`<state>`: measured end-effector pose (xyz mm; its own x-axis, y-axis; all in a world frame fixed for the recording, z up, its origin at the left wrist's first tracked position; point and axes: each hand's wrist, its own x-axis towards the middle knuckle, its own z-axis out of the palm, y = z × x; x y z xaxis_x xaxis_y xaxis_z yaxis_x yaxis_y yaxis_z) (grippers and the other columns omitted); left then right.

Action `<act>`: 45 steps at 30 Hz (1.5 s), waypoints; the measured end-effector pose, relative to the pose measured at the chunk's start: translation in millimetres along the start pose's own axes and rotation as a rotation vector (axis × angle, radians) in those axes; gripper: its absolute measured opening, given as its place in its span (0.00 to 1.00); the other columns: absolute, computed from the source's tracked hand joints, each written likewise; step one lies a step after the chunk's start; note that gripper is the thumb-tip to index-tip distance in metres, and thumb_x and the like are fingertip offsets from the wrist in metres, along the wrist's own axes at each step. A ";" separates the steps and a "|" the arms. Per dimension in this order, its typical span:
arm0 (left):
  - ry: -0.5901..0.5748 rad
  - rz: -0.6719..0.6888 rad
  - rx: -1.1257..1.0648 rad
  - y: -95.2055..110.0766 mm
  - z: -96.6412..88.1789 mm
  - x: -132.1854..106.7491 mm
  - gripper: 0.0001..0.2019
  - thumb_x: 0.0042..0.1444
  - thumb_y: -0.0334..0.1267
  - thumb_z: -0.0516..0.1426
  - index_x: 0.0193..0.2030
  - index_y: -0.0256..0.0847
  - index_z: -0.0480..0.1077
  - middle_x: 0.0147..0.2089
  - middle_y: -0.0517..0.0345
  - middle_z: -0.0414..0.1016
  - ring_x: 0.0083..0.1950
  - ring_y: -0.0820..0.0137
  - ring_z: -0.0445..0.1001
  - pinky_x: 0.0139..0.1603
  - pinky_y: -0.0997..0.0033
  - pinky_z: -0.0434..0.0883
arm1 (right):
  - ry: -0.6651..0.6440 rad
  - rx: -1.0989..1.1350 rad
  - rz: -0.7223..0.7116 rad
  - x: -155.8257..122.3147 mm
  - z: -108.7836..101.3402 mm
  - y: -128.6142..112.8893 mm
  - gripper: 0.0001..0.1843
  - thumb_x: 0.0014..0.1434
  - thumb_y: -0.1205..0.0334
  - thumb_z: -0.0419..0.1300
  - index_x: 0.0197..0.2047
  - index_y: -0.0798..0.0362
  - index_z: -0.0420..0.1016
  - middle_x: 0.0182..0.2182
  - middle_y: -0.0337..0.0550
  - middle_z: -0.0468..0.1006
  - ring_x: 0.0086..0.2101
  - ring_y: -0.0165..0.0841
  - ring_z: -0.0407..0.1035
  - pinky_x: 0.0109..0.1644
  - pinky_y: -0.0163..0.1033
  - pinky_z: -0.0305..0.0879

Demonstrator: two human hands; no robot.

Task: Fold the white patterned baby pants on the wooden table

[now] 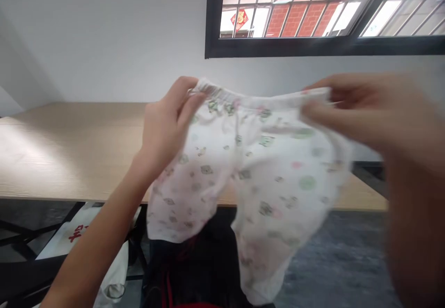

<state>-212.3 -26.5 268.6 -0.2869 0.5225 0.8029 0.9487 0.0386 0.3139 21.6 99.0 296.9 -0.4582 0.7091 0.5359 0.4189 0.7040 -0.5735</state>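
Note:
A pair of small white pants (250,159) with an elastic waistband and green, pink and grey prints hangs between my hands. My left hand (170,118) pinches the waistband at its left end, thumb in front. At the other end, my right hand (361,113) grips the waistband; it is blurred by motion. The waistband is stretched across, and both legs hang down in front of the table's front edge and my lap. The right leg of the pants reaches lower in view than the left one and is also smeared.
A light wooden table (79,155) stands against a white wall (121,34). Above it is a dark-framed window (278,46) with bars. Below the table at left lies a white bag or cloth with red characters (78,234), near black metal legs (139,252). The floor (344,252) is dark grey.

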 end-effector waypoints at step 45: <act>-0.815 0.356 -0.188 10.7 71.0 -162.2 0.20 0.65 0.46 0.42 0.59 0.43 0.60 0.59 0.56 0.65 0.61 0.64 0.61 0.67 0.55 0.42 | -0.668 -0.416 -0.260 56.2 260.7 122.4 0.24 0.68 0.54 0.36 0.65 0.46 0.49 0.64 0.42 0.48 0.62 0.46 0.39 0.56 0.72 0.28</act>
<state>-146.2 -50.4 105.7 0.2699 0.9201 0.2839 0.9053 -0.3429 0.2506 -157.2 215.0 95.3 -0.8948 0.4419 0.0632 0.4310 0.8921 -0.1354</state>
